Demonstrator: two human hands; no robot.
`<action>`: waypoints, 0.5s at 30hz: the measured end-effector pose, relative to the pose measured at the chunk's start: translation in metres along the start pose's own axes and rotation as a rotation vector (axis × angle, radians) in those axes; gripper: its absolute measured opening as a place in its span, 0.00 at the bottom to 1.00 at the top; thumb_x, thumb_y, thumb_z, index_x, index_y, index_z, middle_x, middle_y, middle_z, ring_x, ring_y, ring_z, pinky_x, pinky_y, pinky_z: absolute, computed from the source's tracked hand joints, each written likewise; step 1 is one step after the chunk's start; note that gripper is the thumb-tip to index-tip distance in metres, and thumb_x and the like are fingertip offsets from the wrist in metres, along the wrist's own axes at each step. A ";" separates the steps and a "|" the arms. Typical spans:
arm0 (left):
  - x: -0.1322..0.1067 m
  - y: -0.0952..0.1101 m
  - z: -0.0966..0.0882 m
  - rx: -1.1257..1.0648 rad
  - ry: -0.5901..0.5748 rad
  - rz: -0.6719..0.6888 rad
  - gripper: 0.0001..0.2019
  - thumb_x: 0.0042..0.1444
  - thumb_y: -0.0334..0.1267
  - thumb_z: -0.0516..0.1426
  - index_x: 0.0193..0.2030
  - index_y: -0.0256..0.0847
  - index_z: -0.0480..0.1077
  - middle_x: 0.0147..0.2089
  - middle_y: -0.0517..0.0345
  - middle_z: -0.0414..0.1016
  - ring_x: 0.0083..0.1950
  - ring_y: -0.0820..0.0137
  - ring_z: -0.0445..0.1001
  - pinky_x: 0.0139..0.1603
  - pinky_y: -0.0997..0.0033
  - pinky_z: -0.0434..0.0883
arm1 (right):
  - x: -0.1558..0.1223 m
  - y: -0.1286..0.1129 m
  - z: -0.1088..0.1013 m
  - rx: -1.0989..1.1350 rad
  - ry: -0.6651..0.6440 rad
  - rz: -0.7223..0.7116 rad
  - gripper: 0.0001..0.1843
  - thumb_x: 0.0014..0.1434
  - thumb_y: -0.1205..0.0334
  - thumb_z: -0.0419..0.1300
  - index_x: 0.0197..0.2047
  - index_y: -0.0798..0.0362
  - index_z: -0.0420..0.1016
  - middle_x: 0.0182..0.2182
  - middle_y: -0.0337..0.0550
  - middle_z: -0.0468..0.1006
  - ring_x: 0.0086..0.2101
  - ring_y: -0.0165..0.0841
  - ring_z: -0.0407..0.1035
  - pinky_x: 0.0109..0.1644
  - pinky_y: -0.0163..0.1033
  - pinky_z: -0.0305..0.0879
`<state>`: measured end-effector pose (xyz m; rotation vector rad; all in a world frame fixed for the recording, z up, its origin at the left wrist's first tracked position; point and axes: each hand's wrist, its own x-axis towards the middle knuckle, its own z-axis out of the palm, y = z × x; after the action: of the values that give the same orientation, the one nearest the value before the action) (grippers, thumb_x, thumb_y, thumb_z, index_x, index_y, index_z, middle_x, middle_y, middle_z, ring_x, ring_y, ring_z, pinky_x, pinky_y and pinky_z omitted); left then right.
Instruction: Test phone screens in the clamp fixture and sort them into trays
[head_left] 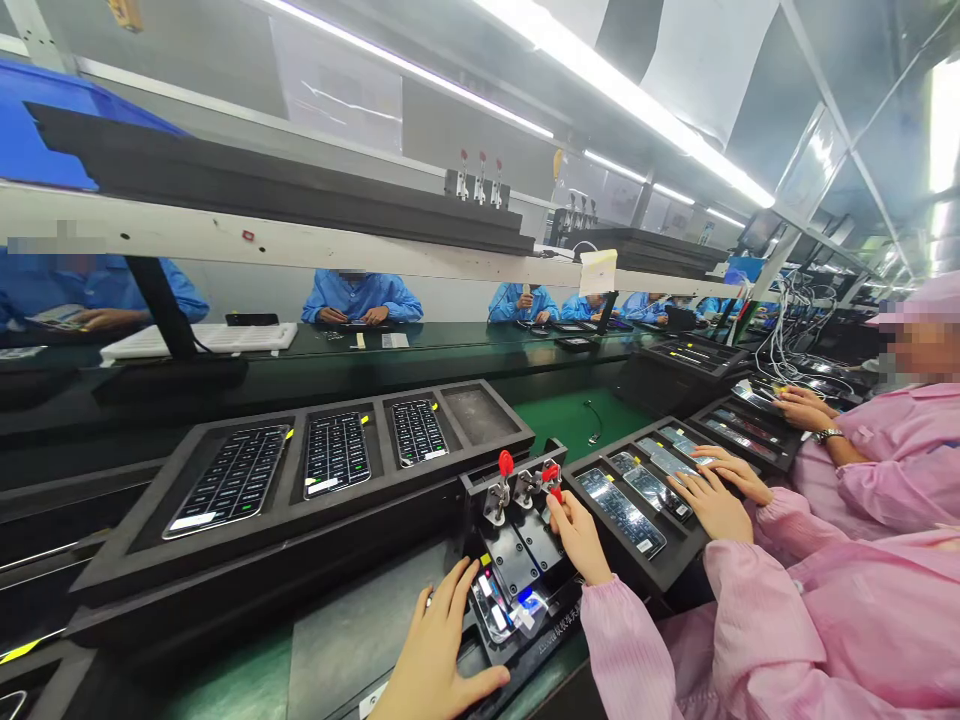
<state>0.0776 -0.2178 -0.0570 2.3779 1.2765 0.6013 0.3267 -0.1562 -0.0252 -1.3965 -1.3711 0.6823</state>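
Note:
A black clamping fixture [517,555] with red-tipped toggle clamps stands in front of me. A phone-sized panel [491,605] lies in it, its upper part under a black plate; a clear film with a blue piece [530,603] sits at its lower end. My left hand [439,640] is open, fingers spread, with the fingertips at the left edge of the panel. My right hand [577,537] is closed on the red handle [554,494] of the right-hand toggle clamp. The left clamp's red handle [506,463] stands upright.
A black foam tray [484,395] with several phone panels is at the left. Another tray [660,570] with panels lies at the right, where a co-worker's hands [712,500] reach in. A cable [595,425] lies on the green mat behind. A shelf beam [360,250] crosses above.

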 end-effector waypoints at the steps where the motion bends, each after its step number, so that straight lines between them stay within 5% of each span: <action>1: 0.000 0.000 0.000 -0.001 0.000 -0.002 0.46 0.45 0.56 0.58 0.66 0.46 0.39 0.68 0.47 0.45 0.66 0.54 0.49 0.62 0.45 0.47 | 0.000 0.000 0.000 -0.003 0.003 0.000 0.20 0.59 0.43 0.49 0.28 0.52 0.59 0.16 0.31 0.59 0.20 0.25 0.52 0.25 0.30 0.49; 15: 0.000 0.000 0.000 -0.004 -0.030 -0.024 0.46 0.46 0.56 0.58 0.66 0.46 0.38 0.68 0.48 0.44 0.66 0.56 0.47 0.63 0.44 0.45 | -0.002 -0.004 0.000 -0.011 0.012 0.007 0.20 0.59 0.44 0.49 0.28 0.52 0.59 0.16 0.30 0.57 0.20 0.25 0.51 0.25 0.30 0.48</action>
<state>0.0777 -0.2175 -0.0565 2.3555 1.2884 0.5592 0.3249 -0.1592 -0.0223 -1.4119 -1.3634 0.6712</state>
